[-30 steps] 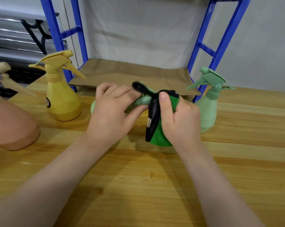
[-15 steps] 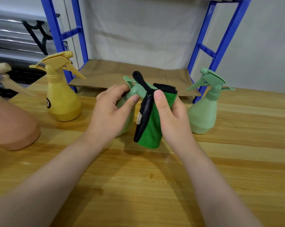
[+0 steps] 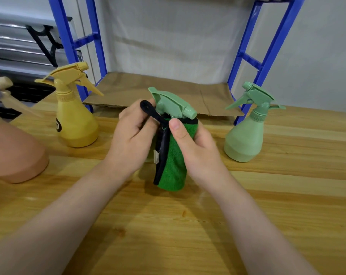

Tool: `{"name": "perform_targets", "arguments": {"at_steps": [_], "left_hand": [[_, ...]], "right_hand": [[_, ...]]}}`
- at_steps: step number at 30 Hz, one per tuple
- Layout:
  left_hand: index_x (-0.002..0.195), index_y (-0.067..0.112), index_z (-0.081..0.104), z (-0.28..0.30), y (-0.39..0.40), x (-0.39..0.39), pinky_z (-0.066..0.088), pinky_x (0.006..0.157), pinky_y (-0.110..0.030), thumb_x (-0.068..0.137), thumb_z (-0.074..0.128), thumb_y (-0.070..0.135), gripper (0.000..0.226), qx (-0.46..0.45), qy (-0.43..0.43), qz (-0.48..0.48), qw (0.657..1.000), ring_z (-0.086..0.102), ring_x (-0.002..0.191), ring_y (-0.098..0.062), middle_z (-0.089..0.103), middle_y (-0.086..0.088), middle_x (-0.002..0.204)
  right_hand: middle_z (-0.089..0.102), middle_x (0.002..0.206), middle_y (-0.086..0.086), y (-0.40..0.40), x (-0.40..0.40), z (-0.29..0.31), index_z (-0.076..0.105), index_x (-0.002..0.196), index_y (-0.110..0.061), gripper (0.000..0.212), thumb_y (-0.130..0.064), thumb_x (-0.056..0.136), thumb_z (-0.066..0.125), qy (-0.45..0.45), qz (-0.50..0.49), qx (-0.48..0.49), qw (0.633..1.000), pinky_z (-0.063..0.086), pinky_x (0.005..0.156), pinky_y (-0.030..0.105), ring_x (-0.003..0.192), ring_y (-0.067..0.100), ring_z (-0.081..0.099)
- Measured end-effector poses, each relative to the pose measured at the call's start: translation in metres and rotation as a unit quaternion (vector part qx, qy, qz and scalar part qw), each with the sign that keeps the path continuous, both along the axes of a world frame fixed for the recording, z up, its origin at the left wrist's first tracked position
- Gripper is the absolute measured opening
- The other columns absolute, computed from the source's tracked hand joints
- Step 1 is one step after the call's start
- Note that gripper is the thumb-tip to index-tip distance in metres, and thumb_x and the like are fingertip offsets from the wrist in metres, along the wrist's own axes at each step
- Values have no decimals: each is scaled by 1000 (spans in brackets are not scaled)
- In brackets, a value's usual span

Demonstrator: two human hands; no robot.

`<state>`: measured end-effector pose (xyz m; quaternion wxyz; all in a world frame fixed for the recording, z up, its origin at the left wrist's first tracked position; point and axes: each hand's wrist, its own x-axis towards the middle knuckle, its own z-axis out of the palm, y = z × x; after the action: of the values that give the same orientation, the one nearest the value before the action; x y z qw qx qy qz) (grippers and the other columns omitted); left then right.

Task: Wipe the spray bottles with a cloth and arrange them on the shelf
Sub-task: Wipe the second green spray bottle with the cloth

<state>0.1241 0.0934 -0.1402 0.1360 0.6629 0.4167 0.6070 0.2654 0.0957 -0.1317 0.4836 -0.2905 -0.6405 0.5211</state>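
- 1 head-worn camera looks forward and down, close over the table (image 3: 267, 225).
- It faces the blue shelf (image 3: 267, 46) and wall behind, wide-angle.

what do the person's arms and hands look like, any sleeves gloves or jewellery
Both forearms are bare as far as the frame shows: no sleeves in view. The left hand and right hand wear no gloves, and no rings, watch or bracelets show. The right thumbnail is short and unpainted.

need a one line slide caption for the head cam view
Both hands wrap a green cloth around a pale green spray bottle on the wooden table.
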Motion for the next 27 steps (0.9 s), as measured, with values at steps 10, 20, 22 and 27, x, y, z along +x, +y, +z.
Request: {"name": "perform_targets", "arguments": {"at_steps": [10,20,22,27], "left_hand": [[120,1,61,0,5,-4,45,90,-36,97,46,15,30,-53,-14,-73,996,57,102,-29,61,-18,105],[116,4,64,-1,4,0,48,92,-41,93,47,26,36,-35,-7,-29,999,59,101,-24,63,-15,104],[115,7,65,-1,3,1,48,93,-37,90,49,26,35,-45,-16,-26,999,60,103,-19,65,-12,107],[106,21,65,-3,4,1,47,94,-27,92,58,16,17,-32,-35,-25,999,62,105,-10,68,0,107]], "right_hand": [[66,69,0,-2,4,5,72,77,-21,10,-22,84,65,113,125,-169,971,52,56,24,57,10,61],[64,59,-4,-6,-1,8,67,71,-16,21,-36,76,65,72,30,-120,990,49,49,20,51,7,59],[64,61,-3,0,-1,1,63,70,-12,35,-43,83,69,12,-47,-50,998,52,54,26,56,11,61],[70,81,-13,14,9,-10,68,91,-27,40,-64,81,55,-186,-246,137,941,53,75,29,81,3,65]]}}
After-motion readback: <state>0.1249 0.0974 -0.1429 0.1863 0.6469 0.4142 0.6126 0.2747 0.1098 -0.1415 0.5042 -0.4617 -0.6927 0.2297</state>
